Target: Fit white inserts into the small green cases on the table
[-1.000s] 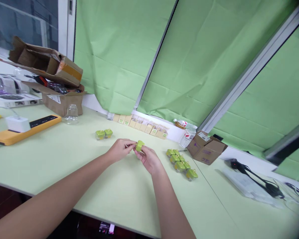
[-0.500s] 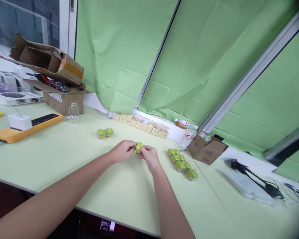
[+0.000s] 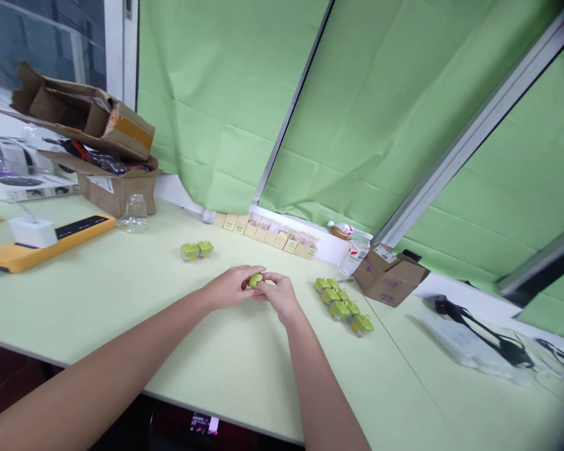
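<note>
Between both hands, above the middle of the table, is a small green-lidded box (image 3: 254, 280), mostly hidden by fingers. My left hand (image 3: 229, 288) closes on its left side, and the fingers of my right hand (image 3: 281, 298) pinch it from the right. Two similar boxes (image 3: 190, 252) with green lids, clear bodies and small loops stand beyond my left hand. To the right of my right hand is a cluster of several more such boxes (image 3: 339, 309), standing close together.
A row of small tan cartons (image 3: 262, 232) lines the back edge. An orange power strip (image 3: 82, 233), a clear jar (image 3: 135, 215) and open cardboard boxes (image 3: 117, 191) are at left. Bottles (image 3: 354, 257), a brown carton (image 3: 389, 279) and black cables (image 3: 486, 332) are at right.
The green-lidded box has been turned and shifted slightly left between my fingers, and less of it shows. My hands have moved a little closer together. The other boxes stay put.
</note>
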Motion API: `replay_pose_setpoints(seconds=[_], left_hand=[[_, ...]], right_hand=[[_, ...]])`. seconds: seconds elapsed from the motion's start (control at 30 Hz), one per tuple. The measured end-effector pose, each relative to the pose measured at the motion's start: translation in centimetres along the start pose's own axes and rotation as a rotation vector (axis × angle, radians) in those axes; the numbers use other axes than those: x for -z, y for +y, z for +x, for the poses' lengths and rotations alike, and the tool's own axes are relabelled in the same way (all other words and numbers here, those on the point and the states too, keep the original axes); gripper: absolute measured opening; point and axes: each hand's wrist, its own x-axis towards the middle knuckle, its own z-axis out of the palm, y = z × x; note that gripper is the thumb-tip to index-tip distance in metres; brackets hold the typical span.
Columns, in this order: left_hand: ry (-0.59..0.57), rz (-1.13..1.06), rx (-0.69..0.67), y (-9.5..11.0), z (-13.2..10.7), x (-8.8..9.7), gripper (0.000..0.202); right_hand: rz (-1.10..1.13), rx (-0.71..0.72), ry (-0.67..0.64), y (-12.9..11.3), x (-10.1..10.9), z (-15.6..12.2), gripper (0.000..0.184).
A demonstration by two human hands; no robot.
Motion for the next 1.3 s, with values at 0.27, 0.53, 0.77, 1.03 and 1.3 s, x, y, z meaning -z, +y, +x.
replay_pose_setpoints(seconds=[0.27, 0.53, 0.77, 1.03, 1.3], left_hand=[[-0.045, -0.047, -0.007, 1.0, -0.1, 0.4, 0.032], [0.060, -0.060, 0.019, 0.2, 0.4, 0.8, 0.035], [0.232, -0.048, 0.057, -0.8, 0.6, 1.1, 0.038], [0.193, -0.015, 0.019, -1.0, 0.5, 0.6, 0.035], [0.166, -0.018, -0.018, -1.1, 0.7, 0.5, 0.034]], right_hand=[[-0.192, 0.132, 0.103, 0.6, -0.1, 0.6, 0.012], [0.067, 0.080, 0.212, -0.6, 0.7, 0.3, 0.021], [0.353, 0.070, 0.310, -0.7, 2.2, 1.2, 0.016], [0.171, 0.182, 0.273, -0.8, 1.6, 0.8, 0.029], [-0.411, 0.585, 0.246, -0.5, 0.4, 0.1, 0.017]])
